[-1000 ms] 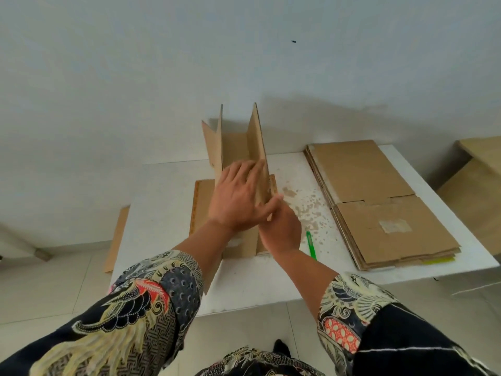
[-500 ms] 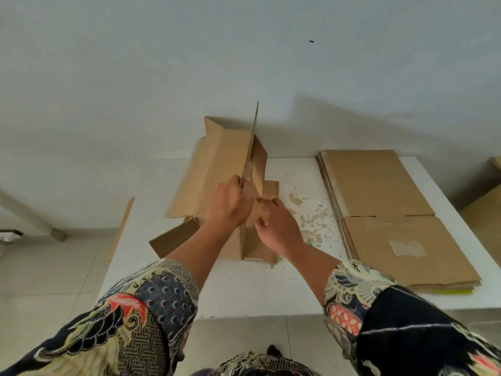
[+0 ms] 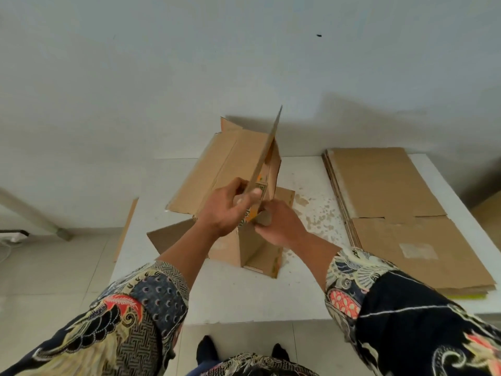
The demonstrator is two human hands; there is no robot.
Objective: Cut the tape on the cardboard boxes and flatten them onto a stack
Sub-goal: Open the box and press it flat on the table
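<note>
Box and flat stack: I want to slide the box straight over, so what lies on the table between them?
In the head view, only bare white tabletop with brownish stains or scraps lies between the half-folded box and the flat stack.

Cardboard box (image 3: 238, 164): plain brown, opened up and half collapsed, standing mid-surface toward the back edge. One panel stands nearly vertical on edge, its top corner the highest point; a wide panel slopes down and away to the left of it. A loose flap juts toward the surface's left edge, and a lower section stands upright on the surface nearer the front. Yellow-orange tape or print shows along some edges.

Stack of flattened boxes (image 3: 401, 213): several brown sheets lying flat along the right edge, running from the back edge to near the front-right corner. Top sheet has a pale label patch. Something yellow sticks out under the front end.
</note>
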